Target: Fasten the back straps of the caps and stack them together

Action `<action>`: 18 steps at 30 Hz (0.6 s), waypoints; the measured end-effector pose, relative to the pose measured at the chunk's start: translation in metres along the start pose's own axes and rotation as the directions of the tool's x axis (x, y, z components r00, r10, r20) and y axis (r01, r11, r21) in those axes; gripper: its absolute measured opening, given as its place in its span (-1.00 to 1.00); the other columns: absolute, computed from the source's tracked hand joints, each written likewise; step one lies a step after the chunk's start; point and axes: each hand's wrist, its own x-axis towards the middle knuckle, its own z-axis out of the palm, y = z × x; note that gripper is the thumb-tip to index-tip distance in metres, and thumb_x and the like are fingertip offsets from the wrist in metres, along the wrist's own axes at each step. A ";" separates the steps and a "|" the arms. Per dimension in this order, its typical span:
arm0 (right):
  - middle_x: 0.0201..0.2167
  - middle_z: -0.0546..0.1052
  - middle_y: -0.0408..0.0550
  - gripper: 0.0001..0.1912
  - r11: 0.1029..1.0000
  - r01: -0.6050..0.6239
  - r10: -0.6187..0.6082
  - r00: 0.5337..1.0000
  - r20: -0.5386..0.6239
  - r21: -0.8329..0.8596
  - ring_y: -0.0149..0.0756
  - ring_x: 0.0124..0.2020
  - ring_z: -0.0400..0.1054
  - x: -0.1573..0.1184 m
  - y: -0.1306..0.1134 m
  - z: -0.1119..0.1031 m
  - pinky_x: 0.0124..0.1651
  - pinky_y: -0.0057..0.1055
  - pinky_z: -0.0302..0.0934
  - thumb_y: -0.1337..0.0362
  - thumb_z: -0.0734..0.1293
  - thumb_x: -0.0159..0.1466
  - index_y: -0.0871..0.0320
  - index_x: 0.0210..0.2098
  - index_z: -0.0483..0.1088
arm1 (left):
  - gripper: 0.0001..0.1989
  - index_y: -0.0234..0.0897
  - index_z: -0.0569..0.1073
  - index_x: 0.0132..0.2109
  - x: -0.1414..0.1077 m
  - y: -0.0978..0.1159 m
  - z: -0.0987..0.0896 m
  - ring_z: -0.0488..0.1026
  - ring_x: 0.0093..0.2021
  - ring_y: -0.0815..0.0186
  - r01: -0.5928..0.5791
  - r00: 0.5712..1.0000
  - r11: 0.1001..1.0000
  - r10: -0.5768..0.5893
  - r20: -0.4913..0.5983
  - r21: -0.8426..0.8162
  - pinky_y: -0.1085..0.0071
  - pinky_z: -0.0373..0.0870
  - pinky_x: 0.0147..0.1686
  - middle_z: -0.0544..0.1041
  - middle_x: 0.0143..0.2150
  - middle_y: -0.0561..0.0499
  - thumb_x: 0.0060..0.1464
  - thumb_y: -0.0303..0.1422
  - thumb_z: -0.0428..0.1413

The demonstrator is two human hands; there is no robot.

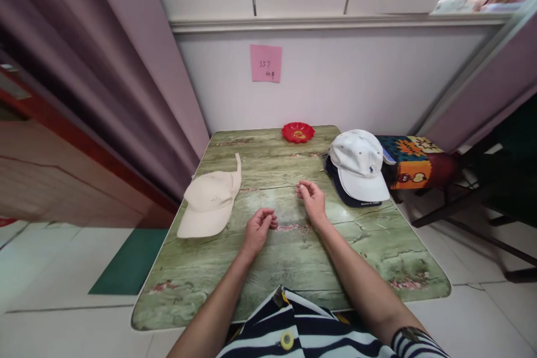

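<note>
My left hand [259, 229] rests over the middle of the green wood-patterned table [289, 268], fingers loosely curled with nothing between them. A little farther up and to the right is my right hand [311, 199], also empty, its fingers bent but apart. Left of my left hand lies a beige cap [210, 201], brim toward the near side and its strap sticking up. A white cap [358, 159] with a small dark logo is stacked on a dark navy cap [342, 190], to the right of my right hand. Neither hand touches a cap.
A red scalloped dish [297, 132] sits at the table's far edge by the wall. A pink note [265, 63] is stuck on the wall. Beyond the table's right edge stand a colourful patterned stool [413, 162] and dark chair legs. Purple curtains hang on both sides.
</note>
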 end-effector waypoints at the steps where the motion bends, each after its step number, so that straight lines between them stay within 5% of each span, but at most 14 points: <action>1: -0.31 0.59 -0.06 -0.60 0.999 -0.035 0.035 0.999 0.007 0.024 -0.29 -0.32 0.49 0.001 0.008 0.007 -0.19 -0.32 0.42 0.00 0.34 0.18 0.18 -0.15 0.43 | -0.67 -0.32 0.45 -0.14 -0.001 0.000 0.000 0.53 -0.38 0.30 -0.001 1.000 1.000 0.001 0.000 0.000 0.34 0.49 -0.29 0.55 -0.30 -0.04 0.09 -0.15 0.20; 7: -0.38 0.59 -0.09 -0.61 0.998 -0.016 0.018 0.999 0.032 -0.055 -0.31 -0.42 0.48 0.000 0.033 0.014 -0.30 -0.39 0.38 -0.01 0.35 0.17 0.17 -0.19 0.46 | -0.63 -0.30 0.44 -0.14 -0.005 -0.005 0.005 0.52 -0.40 0.30 -0.018 0.999 1.000 0.017 -0.031 -0.015 0.33 0.49 -0.34 0.54 -0.32 -0.02 0.05 -0.11 0.22; 10: -0.37 0.60 -0.06 -0.60 0.995 0.007 -0.002 0.999 0.052 -0.095 -0.28 -0.42 0.49 -0.001 0.037 0.011 -0.30 -0.36 0.38 -0.03 0.34 0.18 0.16 -0.18 0.47 | -0.62 -0.28 0.45 -0.12 0.002 0.012 -0.006 0.52 -0.32 0.29 -0.147 0.976 0.985 0.159 -0.151 0.089 0.33 0.48 -0.26 0.54 -0.29 -0.03 -0.01 -0.15 0.27; 12: -0.36 0.60 -0.04 -0.59 0.992 0.021 -0.013 0.997 0.071 -0.124 -0.26 -0.42 0.50 -0.001 0.039 0.010 -0.32 -0.34 0.38 -0.05 0.32 0.20 0.16 -0.18 0.46 | -0.60 -0.27 0.46 -0.06 0.013 0.036 -0.028 0.51 -0.20 0.26 -0.248 0.908 0.938 0.312 -0.279 0.242 0.31 0.46 -0.12 0.55 -0.19 -0.07 -0.01 -0.17 0.28; 14: -0.36 0.60 -0.03 -0.57 0.989 0.033 -0.021 0.996 0.085 -0.144 -0.24 -0.42 0.51 0.000 0.041 0.009 -0.33 -0.33 0.38 -0.07 0.31 0.20 0.16 -0.17 0.46 | -0.55 -0.27 0.44 -0.01 0.029 0.064 -0.060 0.49 -0.11 0.23 -0.275 0.772 0.864 0.460 -0.439 0.421 0.28 0.42 -0.02 0.53 -0.11 -0.10 0.00 -0.16 0.28; 18: -0.35 0.60 -0.01 -0.56 0.989 0.040 -0.026 0.995 0.096 -0.145 -0.22 -0.41 0.51 0.002 0.044 0.008 -0.32 -0.32 0.38 -0.09 0.30 0.20 0.16 -0.17 0.46 | -0.27 -0.29 0.33 0.14 0.059 0.098 -0.138 0.37 0.14 0.06 0.032 0.581 0.787 0.487 -0.652 0.616 0.12 0.26 0.20 0.36 0.18 -0.23 -0.15 -0.12 0.36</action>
